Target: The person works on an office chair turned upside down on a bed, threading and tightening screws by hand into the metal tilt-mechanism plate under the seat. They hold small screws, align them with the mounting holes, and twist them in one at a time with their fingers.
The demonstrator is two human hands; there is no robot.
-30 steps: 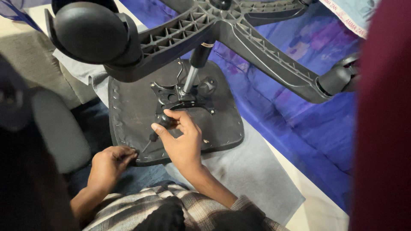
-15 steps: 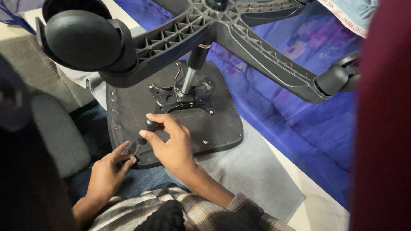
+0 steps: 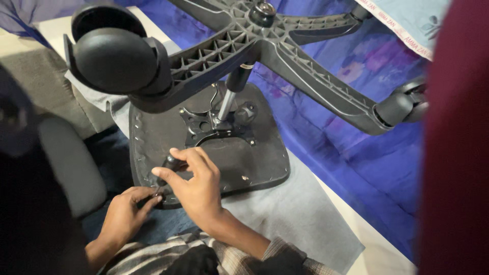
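Observation:
An office chair lies upside down, the black underside of its seat facing up. My right hand is closed around the black handle of a screwdriver, which slants down toward the seat's near-left rim. My left hand sits just below that rim, its fingertips pinched around the tool's lower shaft where it meets the seat. The tip itself is hidden by my fingers. The metal seat mechanism and the gas cylinder stand just beyond my right hand.
The black star base hangs over the seat, with a large caster at the upper left and another caster at the right. A grey cloth and a blue sheet lie underneath. A dark red shape fills the right edge.
My right hand has carried the screwdriver from beside the seat mechanism to the seat's near-left rim. My left hand has risen to meet the tool's shaft there.

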